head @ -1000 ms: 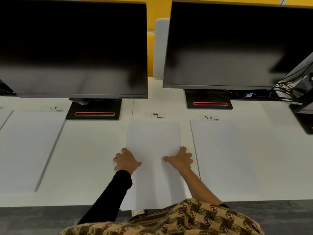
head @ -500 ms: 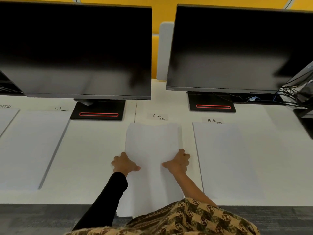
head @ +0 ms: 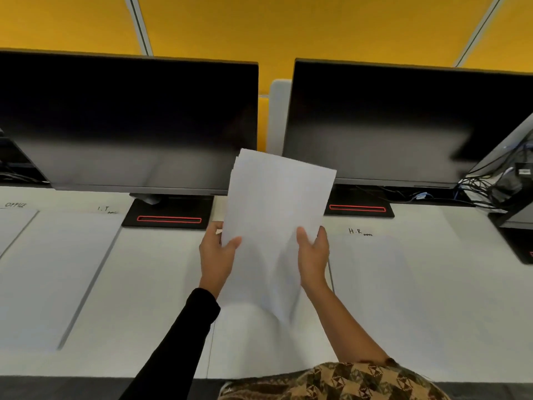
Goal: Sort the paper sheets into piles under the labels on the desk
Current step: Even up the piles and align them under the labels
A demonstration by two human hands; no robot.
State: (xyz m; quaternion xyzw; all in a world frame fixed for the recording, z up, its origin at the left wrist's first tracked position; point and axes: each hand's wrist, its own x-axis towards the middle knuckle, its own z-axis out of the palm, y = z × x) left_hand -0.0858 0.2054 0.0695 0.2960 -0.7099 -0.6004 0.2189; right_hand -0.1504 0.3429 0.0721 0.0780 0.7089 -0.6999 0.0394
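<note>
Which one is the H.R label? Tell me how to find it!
Look at the right-hand monitor and its black base with the red stripe. Just in front of that base is the H.R label. Unlike the I.T label and OFFICE label far to the left, it reads H.R.

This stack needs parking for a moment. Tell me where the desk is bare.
With the paper stack gripped by left hand and right hand, the widest bare desk lies between the I.T. pile and the left hand. A narrower patch lies right of the H.R. pile. Crowded: monitor bases at the back, cables far right.
</note>
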